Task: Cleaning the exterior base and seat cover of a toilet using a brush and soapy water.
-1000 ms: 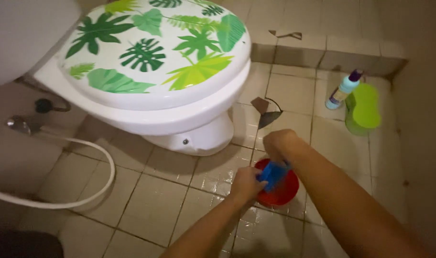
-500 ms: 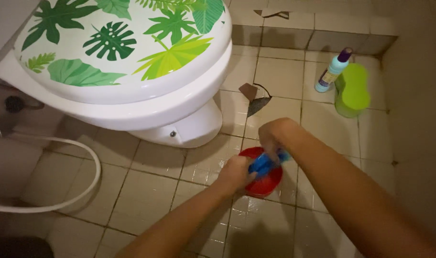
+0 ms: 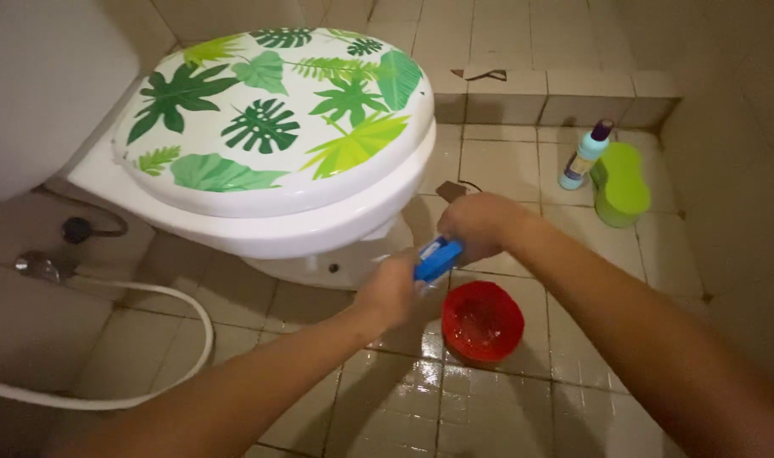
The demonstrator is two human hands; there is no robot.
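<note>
Blue object (image 3: 438,258), mostly hidden and unidentifiable, is gripped by left hand (image 3: 389,291) and right hand (image 3: 474,226).

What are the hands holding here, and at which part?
Both hands grip a small blue object: the left hand at its lower end, the right hand at its upper end. What it is cannot be told.

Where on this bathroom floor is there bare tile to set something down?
Bare tiles lie between the white hose and red bowl, and right of the bowl. Crowded: the far corner with the bottle and green container.
</note>
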